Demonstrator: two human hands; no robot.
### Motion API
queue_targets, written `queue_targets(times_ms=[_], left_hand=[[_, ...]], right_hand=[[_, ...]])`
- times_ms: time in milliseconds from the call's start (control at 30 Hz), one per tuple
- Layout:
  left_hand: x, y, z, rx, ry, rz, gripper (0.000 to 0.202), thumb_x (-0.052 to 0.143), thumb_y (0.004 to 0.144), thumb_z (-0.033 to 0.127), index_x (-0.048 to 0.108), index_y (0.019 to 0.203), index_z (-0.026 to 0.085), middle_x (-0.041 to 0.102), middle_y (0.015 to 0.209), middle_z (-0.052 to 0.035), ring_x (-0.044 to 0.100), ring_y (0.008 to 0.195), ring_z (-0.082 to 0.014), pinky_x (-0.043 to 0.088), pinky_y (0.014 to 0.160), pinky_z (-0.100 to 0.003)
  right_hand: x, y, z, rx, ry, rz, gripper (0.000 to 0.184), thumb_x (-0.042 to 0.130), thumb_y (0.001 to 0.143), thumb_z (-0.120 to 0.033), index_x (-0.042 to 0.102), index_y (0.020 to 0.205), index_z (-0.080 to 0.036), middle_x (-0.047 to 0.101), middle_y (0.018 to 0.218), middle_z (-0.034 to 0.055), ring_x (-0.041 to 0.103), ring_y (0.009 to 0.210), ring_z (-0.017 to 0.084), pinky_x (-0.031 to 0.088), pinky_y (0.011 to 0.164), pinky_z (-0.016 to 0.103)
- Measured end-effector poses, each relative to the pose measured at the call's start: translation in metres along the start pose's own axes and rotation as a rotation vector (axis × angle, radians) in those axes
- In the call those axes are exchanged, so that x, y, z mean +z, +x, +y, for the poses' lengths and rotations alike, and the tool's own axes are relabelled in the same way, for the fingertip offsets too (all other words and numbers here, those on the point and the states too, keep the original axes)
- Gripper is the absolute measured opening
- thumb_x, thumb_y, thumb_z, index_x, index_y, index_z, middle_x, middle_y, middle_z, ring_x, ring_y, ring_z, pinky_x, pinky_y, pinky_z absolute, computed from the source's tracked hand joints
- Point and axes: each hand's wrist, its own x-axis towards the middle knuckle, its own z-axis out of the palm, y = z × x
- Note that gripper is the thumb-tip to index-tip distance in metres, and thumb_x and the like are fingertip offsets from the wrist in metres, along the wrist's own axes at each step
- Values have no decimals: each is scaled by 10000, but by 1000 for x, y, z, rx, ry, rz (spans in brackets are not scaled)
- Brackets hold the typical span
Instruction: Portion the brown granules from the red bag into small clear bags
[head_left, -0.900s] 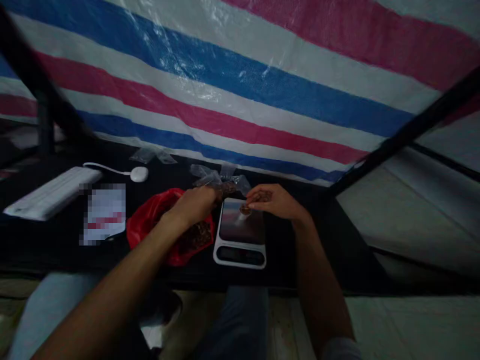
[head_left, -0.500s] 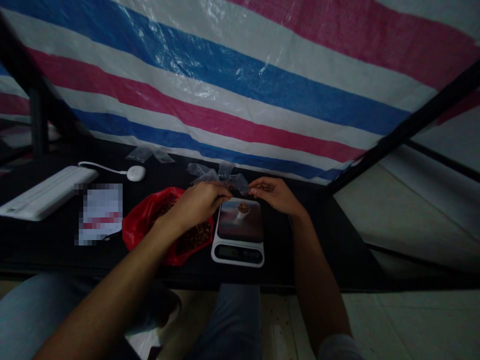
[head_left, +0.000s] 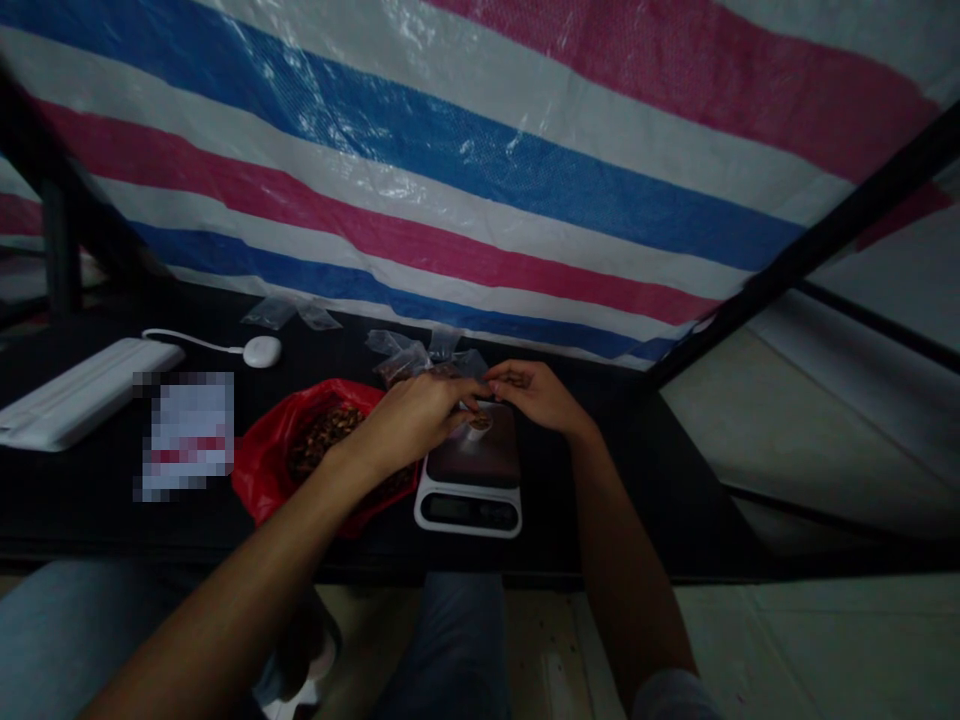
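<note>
A kitchen scale (head_left: 469,508) with a white body and steel plate stands on the black table. On its plate sits a small white cup (head_left: 478,432) filled with brown dried pieces. My left hand (head_left: 427,412) reaches over the plate, fingers bent together at the cup's far rim; what they hold, if anything, is too small to see. My right hand (head_left: 538,396) is cupped behind the plate, with brown pieces (head_left: 516,379) in its curled fingers, its fingertips close to my left ones. Left of the scale, under my left forearm, lies an open red plastic bag (head_left: 262,470) of brown pieces (head_left: 326,440).
Clear plastic bags (head_left: 409,362) lie behind my hands, some with brown contents; others (head_left: 271,313) lie further left. A white long box (head_left: 90,390), a white round device with a cable (head_left: 262,351) and a blurred packet (head_left: 191,430) are at left. A striped sheet (head_left: 420,200) hangs behind.
My left fingers have come down towards the cup and now partly cover its far side. My right hand has moved left, closer to them. The view has shifted slightly.
</note>
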Motion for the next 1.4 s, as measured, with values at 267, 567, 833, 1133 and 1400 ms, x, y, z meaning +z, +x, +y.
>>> queue_targets(times_ms=[267,567,833,1133,1400], left_hand=[[-6,-5,-7,24,-80,21,318,576,972,260,713,1259,281,768,1238,-15,718,1133,-229,532,993,-333],[-49,18,-72,-195,209,31,537,572,850,207,636,1381,165,667,1395,-124,633,1277,-271,471,1119,-371],[-19,33,-102,-148,95,-81,532,633,786,341,667,1282,151,709,1296,-159,665,1197,-319,506,1036,-404],[-10,23,-118,-239,-127,60,483,672,785,493,641,1152,181,755,1115,-105,708,1044,-296,538,951,-397],[-11,19,-107,-269,-244,190,637,643,844,467,564,1389,147,682,1333,-150,654,1192,-304,497,1049,-430]], right_hand=[[0,-1,0,-4,-11,25,209,731,834,-353,747,946,-176,754,865,47,680,766,169,535,760,329],[-15,-7,-3,1,-35,-49,252,691,769,-171,745,1015,-179,771,1015,72,692,908,183,530,868,354],[-11,-15,-17,19,-229,-258,464,821,715,-197,729,1169,-171,729,1081,72,637,875,166,489,712,274],[0,-12,-20,46,-259,-311,380,869,729,-324,771,1062,-169,750,944,29,610,781,145,451,697,267],[-1,-13,-18,4,-173,-253,381,847,761,-375,740,1062,-169,768,1051,76,692,939,200,495,732,283]])
